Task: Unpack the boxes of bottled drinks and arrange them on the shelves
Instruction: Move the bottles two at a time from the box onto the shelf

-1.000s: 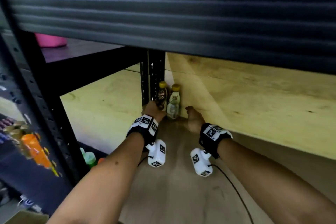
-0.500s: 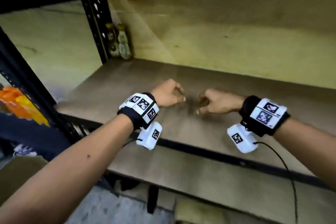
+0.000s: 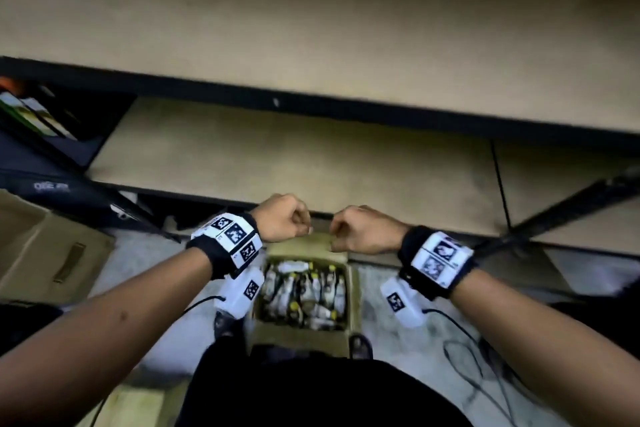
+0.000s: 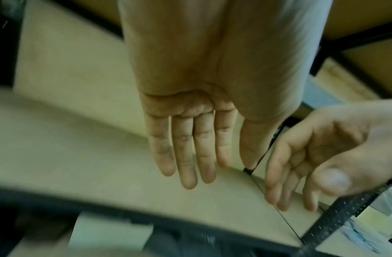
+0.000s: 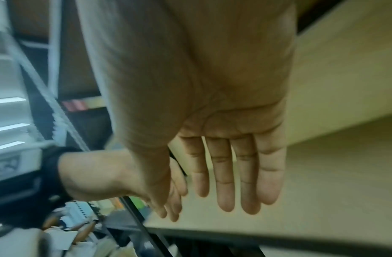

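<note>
An open cardboard box (image 3: 300,340) stands on the floor between my feet, packed with several small bottles (image 3: 304,291) that have yellow caps. My left hand (image 3: 284,218) and right hand (image 3: 363,229) hover side by side above the box's far flap, in front of the lower shelf's edge. Neither holds anything. In the left wrist view the left hand's fingers (image 4: 186,156) hang straight and relaxed, with the right hand (image 4: 311,165) beside them. The right wrist view shows the right hand's fingers (image 5: 230,173) likewise extended. Two bare wooden shelf boards (image 3: 311,28) (image 3: 294,163) lie ahead.
A closed cardboard box (image 3: 45,253) sits on the floor at the left. A black diagonal brace (image 3: 571,204) crosses at the right. Black cables (image 3: 467,364) trail over the floor to the right of the open box. Dark packaged goods (image 3: 31,114) fill the neighbouring shelf at the far left.
Both hands have let go of the two bottles at the shelf's back corner and pulled back. My view has swung down from the shelf to the box on the floor.
</note>
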